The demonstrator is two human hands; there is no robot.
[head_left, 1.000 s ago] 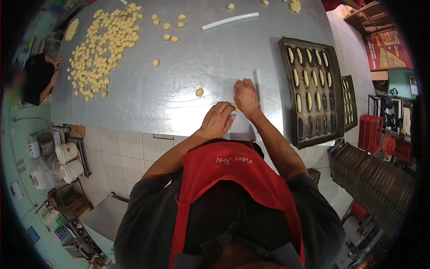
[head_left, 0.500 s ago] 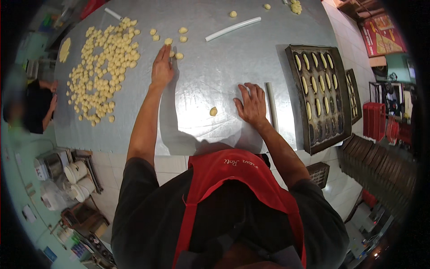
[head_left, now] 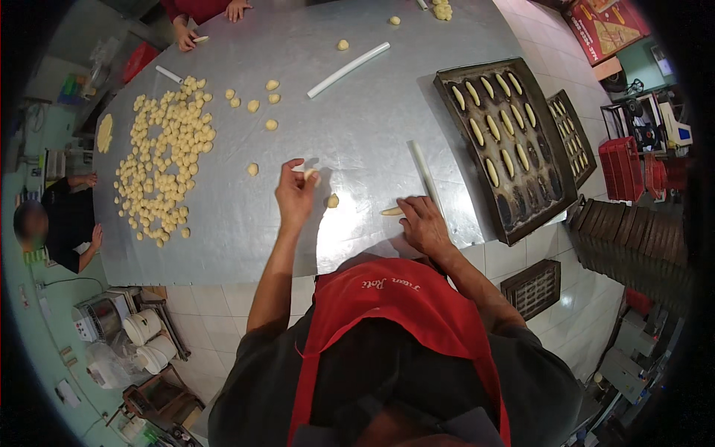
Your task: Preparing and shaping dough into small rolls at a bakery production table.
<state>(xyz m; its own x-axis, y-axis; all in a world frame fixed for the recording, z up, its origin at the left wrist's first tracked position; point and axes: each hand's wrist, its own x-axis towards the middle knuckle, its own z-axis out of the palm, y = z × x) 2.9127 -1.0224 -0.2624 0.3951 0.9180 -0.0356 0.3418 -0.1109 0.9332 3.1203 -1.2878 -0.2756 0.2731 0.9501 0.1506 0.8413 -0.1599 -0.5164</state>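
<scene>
My left hand (head_left: 296,195) is raised over the steel table, with a small yellow dough ball (head_left: 313,176) pinched between thumb and fingers. Another dough ball (head_left: 332,200) rests on the table just to its right. Nearer the front edge, my right hand (head_left: 426,228) has its fingers closed at the right end of a short, slim dough roll (head_left: 391,211). A single dough ball (head_left: 253,169) lies left of my left hand. Beyond my right hand, a pale rod (head_left: 425,175) lies on the table, close to its fingers.
A dark baking tray (head_left: 514,232) with rows of dough rolls stands right. Many dough balls (head_left: 167,160) crowd the left. Another white rod (head_left: 348,70) lies farther off. A co-worker's hand (head_left: 185,36) holds a piece of dough at the far edge; another person (head_left: 67,216) stands left.
My left hand has come back toward me from the far dough balls, now with one in its fingers. My right hand is now on a dough roll. A co-worker's hands have come into view.
</scene>
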